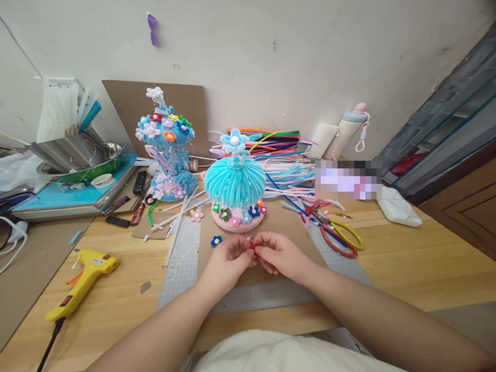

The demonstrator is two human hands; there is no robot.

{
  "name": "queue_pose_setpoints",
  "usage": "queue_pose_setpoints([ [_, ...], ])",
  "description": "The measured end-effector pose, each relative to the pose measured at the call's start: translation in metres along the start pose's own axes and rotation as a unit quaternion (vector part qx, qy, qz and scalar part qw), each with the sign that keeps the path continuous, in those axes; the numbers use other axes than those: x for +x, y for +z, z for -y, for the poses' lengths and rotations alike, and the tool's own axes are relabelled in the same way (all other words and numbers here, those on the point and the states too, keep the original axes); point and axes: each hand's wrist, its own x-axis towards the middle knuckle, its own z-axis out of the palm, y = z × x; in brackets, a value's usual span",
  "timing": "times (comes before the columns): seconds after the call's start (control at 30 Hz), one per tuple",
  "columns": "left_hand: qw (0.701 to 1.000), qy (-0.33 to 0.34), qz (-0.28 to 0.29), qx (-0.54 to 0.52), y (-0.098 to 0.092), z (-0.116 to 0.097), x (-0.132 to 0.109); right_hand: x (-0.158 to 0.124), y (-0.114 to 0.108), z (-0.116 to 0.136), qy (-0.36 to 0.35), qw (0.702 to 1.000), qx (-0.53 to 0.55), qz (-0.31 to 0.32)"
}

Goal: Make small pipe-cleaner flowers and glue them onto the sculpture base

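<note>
A small red piece (254, 247) is held btwn the two hands, above the front-middle of a brown cardboard sheet (310, 243). It is pinched by the thumb and fingertips of the left hand (231, 257) from one side and of the right hand (282, 255) from the other; both grips are narrow, w/ the thumbs almost meeting. Its exact shape can't be told, as most of it is hidden by the fingers.

Just beyond the left hand a blue flower w/ a white centre (216, 241) is laid on the cardboard; a pink flower (249, 238) is partly seen behind the fingers. The cardboard is set on a grey cutting mat (182, 289).

Directly behind the hands a turquoise pleated dome (235, 184) is seen, topped by a light-blue flower (234, 140), w/ a round pink base (237, 225) below, ringed w/ small coloured flowers. To its left a second, taller blue piece (166, 135) is stood upright, its top covered w/ flowers.

A yellow glue gun (83, 281) is laid on the wooden table (132, 320), far left, well apart from the hands. On the right, scissors (341, 237) w/ red and yellow handles are placed partly over the mat's edge — near them, bundles of coloured pipe cleaners (287, 173) are spread toward the wall.
</note>
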Motion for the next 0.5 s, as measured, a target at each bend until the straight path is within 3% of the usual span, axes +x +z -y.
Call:
queue_pose_setpoints([
  [0.2, 0.999, -0.027, -0.025, -0.037, -0.0016, -0.001, 0.0027, 0.0, 0.0003, 0.0, -0.031, 0.998, -0.044, -0.027],
  [0.5, 0.999, -0.021, -0.018, -0.036, 0.0002, 0.0017, 0.0034, -0.0013, -0.0005, 0.0007, -0.04, 0.998, -0.048, -0.006],
])
